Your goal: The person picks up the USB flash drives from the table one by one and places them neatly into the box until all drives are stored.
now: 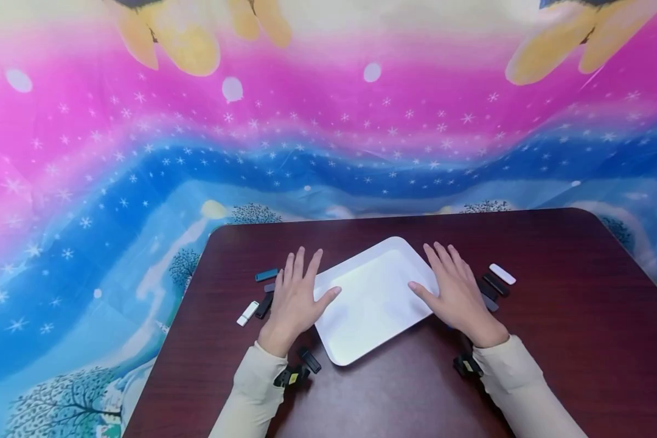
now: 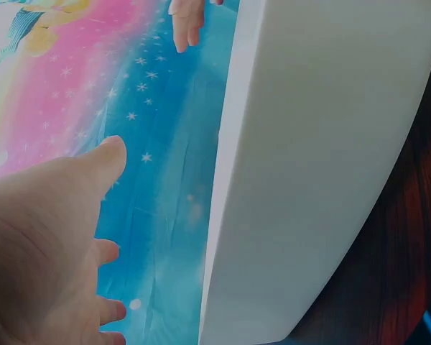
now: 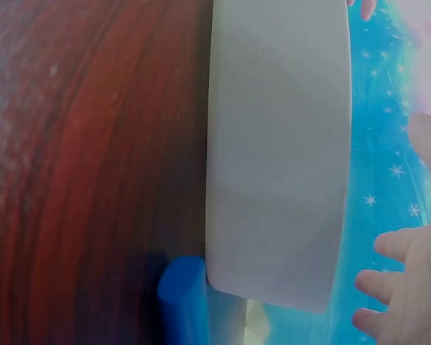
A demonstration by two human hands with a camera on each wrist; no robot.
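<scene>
A shallow white tray [image 1: 373,298] lies turned at an angle on the dark table. My left hand [image 1: 294,299] hovers by the tray's left edge, fingers straight and thumb pointing over it. By the right edge is my right hand [image 1: 460,295], also with straight fingers. Both wrist views show a gap between the hand [image 2: 43,237] and the tray's side wall [image 2: 323,144]; neither hand holds anything. Left of the left hand lie small sticks that look like USB drives: a teal one [image 1: 266,275], a white one [image 1: 247,313] and dark ones partly hidden.
Beyond my right hand lie a white stick [image 1: 502,274], a black stick [image 1: 495,283] and other dark ones. Another black stick [image 1: 309,360] is near my left wrist. A blue rounded object [image 3: 183,298] shows beside the tray. A patterned cloth [image 1: 328,121] hangs behind the table [image 1: 569,274].
</scene>
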